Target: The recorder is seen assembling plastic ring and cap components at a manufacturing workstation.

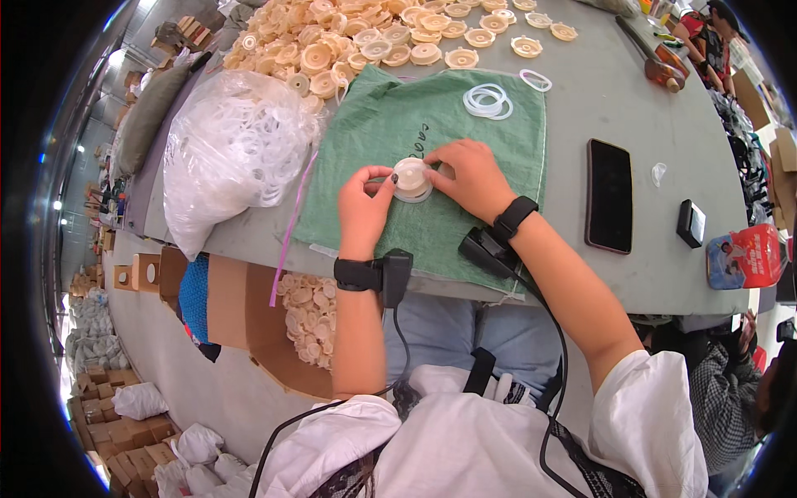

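Between my two hands is a round cream plastic part [410, 176] with a pale rim showing at its lower edge, held just above or on a green woven cloth [349, 133]. The fingertips of my left hand [363, 209] pinch its left side. My right hand [475, 176] grips the right side with thumb and fingers, the other fingers curled. Farther off on the cloth lie several translucent rings [487, 101], loosely stacked. A single clear ring [535, 80] rests by the cloth's far right corner.
A large heap of cream plastic parts [299, 41] covers the table's far side. A clear bag of rings [224, 158] stands left. On the right are a black phone [608, 195], a small black box [691, 223] and a red container [745, 257]. Below sits a carton [266, 332] of cream parts.
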